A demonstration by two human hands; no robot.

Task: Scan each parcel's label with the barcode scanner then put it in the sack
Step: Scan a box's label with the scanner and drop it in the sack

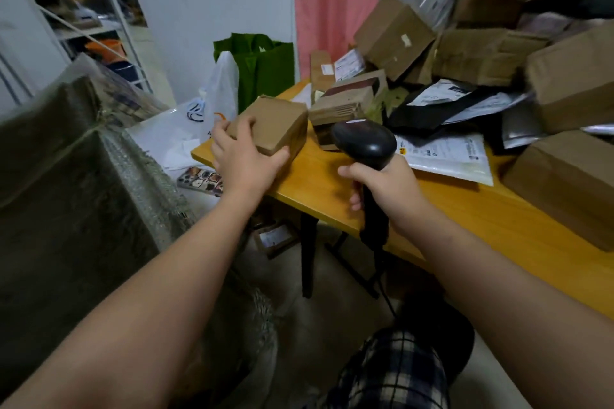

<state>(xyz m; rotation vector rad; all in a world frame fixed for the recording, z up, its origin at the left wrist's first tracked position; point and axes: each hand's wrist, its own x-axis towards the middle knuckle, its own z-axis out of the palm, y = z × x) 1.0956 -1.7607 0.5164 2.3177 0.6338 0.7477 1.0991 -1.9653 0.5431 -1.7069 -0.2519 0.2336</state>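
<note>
My left hand [244,156] grips a small brown cardboard parcel [277,124] at the near left corner of the yellow table [332,189]. No label shows on the faces turned to me. My right hand [385,189] holds the black barcode scanner [365,143] by its handle, just right of the parcel, its head pointing away over the table. The woven sack [76,196] stands open at the left, its mouth beside my left forearm. A heap of brown boxes [481,53] and mailer bags fills the table's right and back.
A white labelled mailer [448,156] and a black mailer [428,113] lie in front of the scanner. A green bag [262,66] and a white plastic bag [206,123] sit past the table's left end. A phone [201,179] lies below the table corner. A box [275,237] rests on the floor underneath.
</note>
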